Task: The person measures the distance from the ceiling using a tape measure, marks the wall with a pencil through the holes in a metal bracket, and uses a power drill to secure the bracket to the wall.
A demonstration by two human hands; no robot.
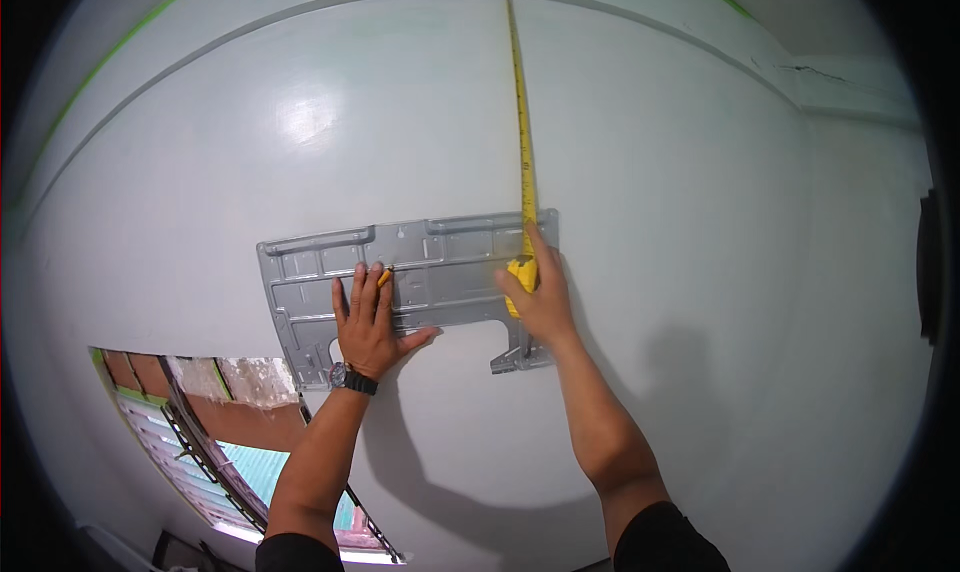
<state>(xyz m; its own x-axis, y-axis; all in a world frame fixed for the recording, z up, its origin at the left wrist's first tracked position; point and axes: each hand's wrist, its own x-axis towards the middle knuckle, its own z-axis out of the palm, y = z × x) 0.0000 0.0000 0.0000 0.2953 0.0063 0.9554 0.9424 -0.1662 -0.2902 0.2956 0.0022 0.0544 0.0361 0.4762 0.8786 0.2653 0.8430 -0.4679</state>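
A grey metal mounting plate (460, 284), with ribs and a cut-out in its lower edge, is against the pale wall. My left hand (368, 322) lies flat on the plate's left half, fingers stretched upward and thumb out to the side. A short orange-yellow pencil (386, 276) is tucked between its fingers. My right hand (545, 292) is closed around a yellow tape measure (520, 272) in front of the plate's right end. The extended blade (521, 122) runs up the wall to the ledge near the ceiling. A black watch (352, 377) is on my left wrist.
Below left of the plate is a louvred window (190, 452) with a brown panel and bare, rough masonry along its top. A grey ledge (330, 4) crosses the top of the wall. At the far right edge hangs a dark object (928, 267).
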